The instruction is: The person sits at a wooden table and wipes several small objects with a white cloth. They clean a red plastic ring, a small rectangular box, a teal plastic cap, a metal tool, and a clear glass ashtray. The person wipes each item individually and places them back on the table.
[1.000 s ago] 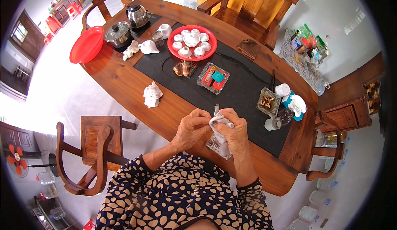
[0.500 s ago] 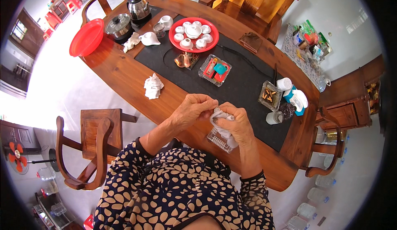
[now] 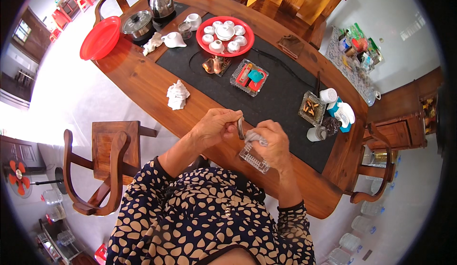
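since the earlier frame, the hands have drawn a little apart, a curved metal piece (image 3: 241,128) has come into sight between them, and the tail of a pale cloth (image 3: 257,139) no longer hangs over the dish below. from my distant seat i see the left hand (image 3: 216,126) pinching the metal piece by its upper end, thumb against fingers. the right hand (image 3: 273,143) is closed around the bunched cloth, with a fold showing at the thumb.

the metal piece is held above the near edge of the wooden table (image 3: 152,84). i judge it light, thin and stiff, its shiny face likely slippery; an end or the narrow edges would give the surest hold. the cloth looks soft and limp, easy to grip anywhere.

just below the right hand sits a ribbed clear glass dish (image 3: 254,159), hard and probably breakable, the nearest thing to knock. a crumpled white tissue (image 3: 177,95) lies to the left, well apart. beyond the hands are a second glass dish (image 3: 243,89) with red and teal items and a red tray (image 3: 199,34) of white cups; a glass ashtray (image 3: 303,116) holding butts stands to the right.
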### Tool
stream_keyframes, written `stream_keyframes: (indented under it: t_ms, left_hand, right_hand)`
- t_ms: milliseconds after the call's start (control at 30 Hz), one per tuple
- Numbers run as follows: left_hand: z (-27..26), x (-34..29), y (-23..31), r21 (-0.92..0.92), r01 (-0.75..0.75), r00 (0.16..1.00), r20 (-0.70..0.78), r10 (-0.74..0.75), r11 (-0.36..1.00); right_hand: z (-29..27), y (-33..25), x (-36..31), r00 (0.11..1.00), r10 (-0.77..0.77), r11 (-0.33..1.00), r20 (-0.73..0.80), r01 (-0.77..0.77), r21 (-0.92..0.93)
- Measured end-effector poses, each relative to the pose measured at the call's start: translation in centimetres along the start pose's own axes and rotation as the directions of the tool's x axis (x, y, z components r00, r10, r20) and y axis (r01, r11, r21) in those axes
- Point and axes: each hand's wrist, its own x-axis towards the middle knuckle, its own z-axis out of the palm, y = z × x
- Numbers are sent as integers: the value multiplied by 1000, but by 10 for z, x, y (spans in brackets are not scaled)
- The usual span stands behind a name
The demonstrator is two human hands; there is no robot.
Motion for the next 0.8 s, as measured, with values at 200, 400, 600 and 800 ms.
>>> stream_keyframes:
  t_ms: [200,400,600,800]
  left_hand:
    - [-7,11,-7,-266,70,997,-13,-76,961]
    - [-7,9,-11,-404,170,980,166,-111,899]
    - [-14,9,-18,-448,221,966,221,-132,867]
    - [-9,-1,-24,606,-694,671,348,655,390]
  right_hand:
    - [-1,-33,-1,989,-27,977,-146,56,204]
    - [10,-27,4,995,10,927,-100,28,375]
    - [9,-11,-5,983,133,762,130,-185,621]
    - [-7,-19,-5,961,155,701,229,-270,660]
